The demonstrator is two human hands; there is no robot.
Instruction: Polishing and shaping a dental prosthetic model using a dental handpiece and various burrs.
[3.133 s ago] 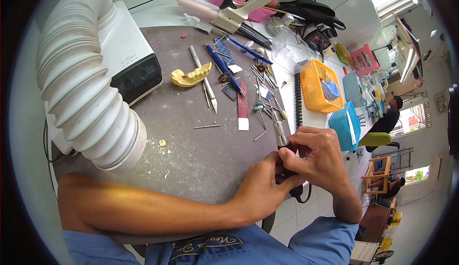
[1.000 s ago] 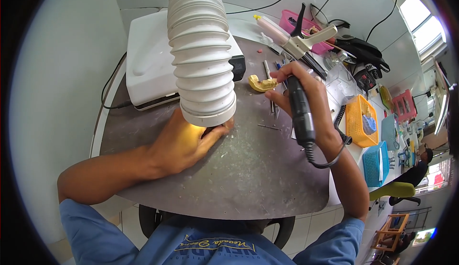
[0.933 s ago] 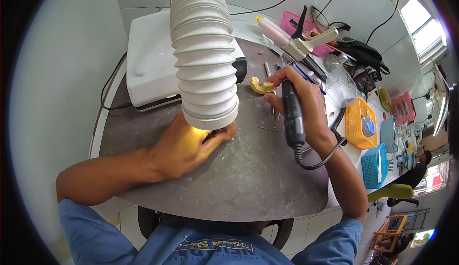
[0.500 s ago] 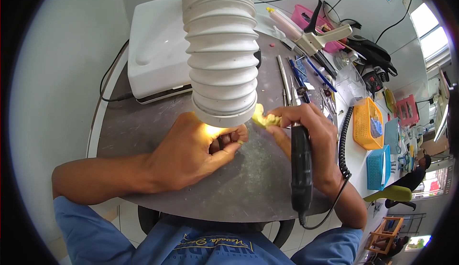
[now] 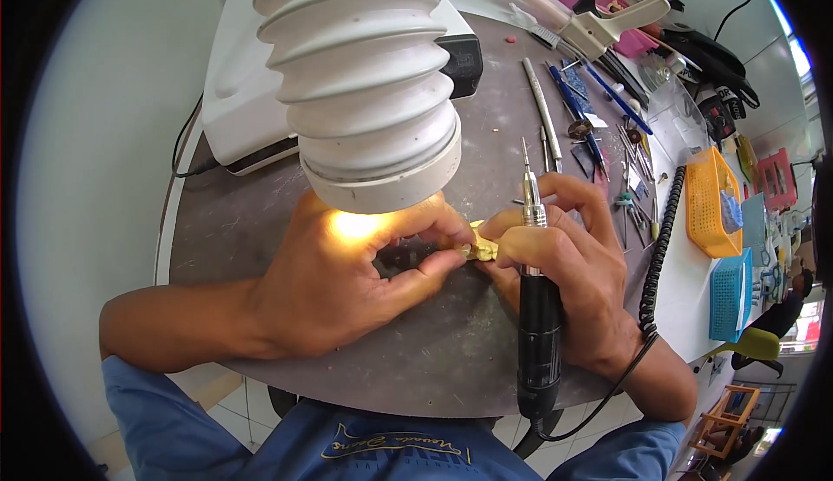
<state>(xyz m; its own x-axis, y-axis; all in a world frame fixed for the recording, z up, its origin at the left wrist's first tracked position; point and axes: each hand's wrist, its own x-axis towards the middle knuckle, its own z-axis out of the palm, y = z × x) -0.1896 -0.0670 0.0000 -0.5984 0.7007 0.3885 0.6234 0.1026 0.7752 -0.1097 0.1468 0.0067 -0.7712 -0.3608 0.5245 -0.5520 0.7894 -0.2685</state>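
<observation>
Fingers of the left hand [image 5: 347,281] curl inward, thumb and fingertips pinched on a small yellow cast [image 5: 480,249], lumpy and waxy-looking, held just above the table [image 5: 260,221] near its middle. A warm light spot glows on the back of this hand. Directly above hangs a white ribbed hose [image 5: 364,73], corrugated plastic ending in a smooth round collar. Far left sits a white boxy machine [image 5: 243,99] with rounded edges and a black front panel.

Right hand [image 5: 564,281] meets the cast from the other side; its fingers are wrapped closed round a rotary handpiece [image 5: 538,325], black cylindrical grip, silver metal nose, thin bur pointing far. A black coiled cord [image 5: 659,247] runs off its near end.

Table surface is grey-brown, mottled, dusty. Far right: slim metal and blue-handled hand tools [image 5: 581,125] lie scattered, then an orange mesh basket [image 5: 716,199] and a blue mesh basket [image 5: 733,294].
</observation>
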